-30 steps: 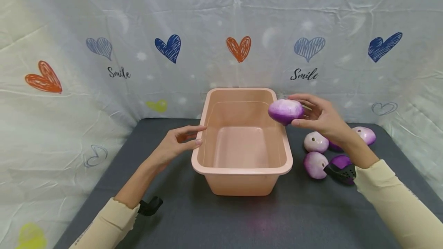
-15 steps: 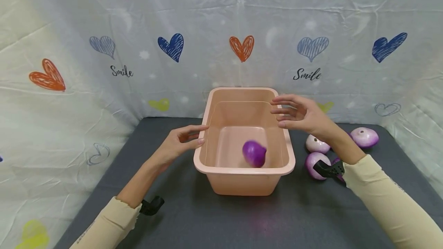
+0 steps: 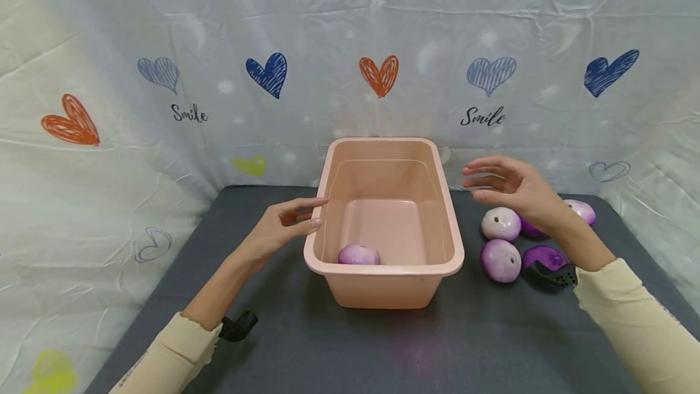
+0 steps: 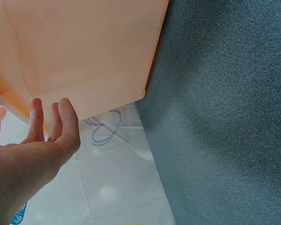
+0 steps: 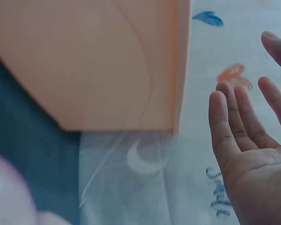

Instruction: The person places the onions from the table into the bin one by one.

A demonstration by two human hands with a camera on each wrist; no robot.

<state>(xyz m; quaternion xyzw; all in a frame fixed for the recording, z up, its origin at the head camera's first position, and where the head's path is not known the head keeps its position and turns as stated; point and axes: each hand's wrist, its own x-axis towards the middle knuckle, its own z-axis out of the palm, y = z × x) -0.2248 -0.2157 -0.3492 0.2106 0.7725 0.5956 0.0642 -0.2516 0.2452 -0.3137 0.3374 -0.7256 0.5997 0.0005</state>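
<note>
A peach plastic tub (image 3: 384, 290) stands in the middle of the table, with one red onion (image 3: 358, 255) lying inside at its near left. My left hand (image 3: 279, 224) is at the tub's left rim, fingertips and thumb resting by the edge; in the left wrist view the relaxed fingers (image 4: 68, 112) reach up along the tub's outer wall. To the right of the tub my right hand (image 3: 514, 187) hovers, fingers spread and holding nothing. Its bare palm (image 5: 262, 173) shows in the right wrist view, apart from the tub's wall.
Several more red onions lie right of the tub, among them a pale one (image 3: 500, 224), another in front (image 3: 500, 261) and a dark purple one (image 3: 544, 256) partly behind the wrist strap. A printed curtain (image 3: 328, 35) hangs behind the dark table (image 3: 306, 351).
My right hand has let go of the onion, which dropped into the tub and rolled to its near left. The right hand has then moved right, off the tub. My left hand stays put.
</note>
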